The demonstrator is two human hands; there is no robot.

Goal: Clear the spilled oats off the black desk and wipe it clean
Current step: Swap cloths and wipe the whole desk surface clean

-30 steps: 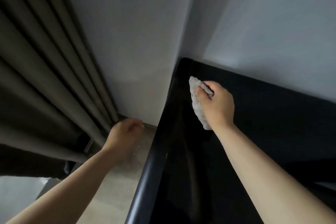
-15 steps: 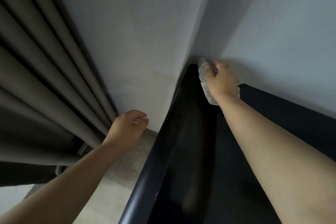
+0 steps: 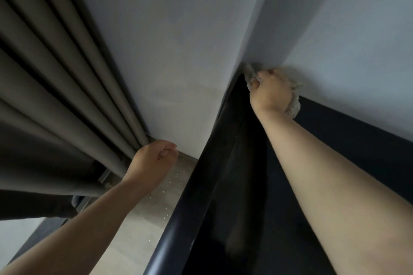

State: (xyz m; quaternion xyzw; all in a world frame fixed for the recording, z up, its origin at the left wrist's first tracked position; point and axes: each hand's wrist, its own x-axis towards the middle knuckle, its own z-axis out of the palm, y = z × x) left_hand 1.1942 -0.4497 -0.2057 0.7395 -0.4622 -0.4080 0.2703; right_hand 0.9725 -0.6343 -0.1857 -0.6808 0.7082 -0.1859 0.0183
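The black desk (image 3: 241, 196) runs from the bottom middle up to a far corner where two walls meet. My right hand (image 3: 270, 91) is at that far corner, shut on a pale cloth (image 3: 292, 105) that presses on the desk top and pokes out on both sides of the fist. My left hand (image 3: 154, 161) hangs off the desk's left edge over the floor, fingers curled shut; I cannot tell whether anything is inside it. Several small white oat flakes (image 3: 166, 190) lie scattered on the floor beside the desk.
Dark grey curtains (image 3: 55, 96) hang at the left, down to the floor. A pale wall (image 3: 169, 51) stands behind the gap between curtain and desk, another wall (image 3: 357, 40) behind the desk. The beige floor (image 3: 134, 230) shows in the narrow gap.
My right hand has slid the cloth from the desk's left edge up into the far corner against the wall. My left hand has stayed by the curtain, fingers curled.
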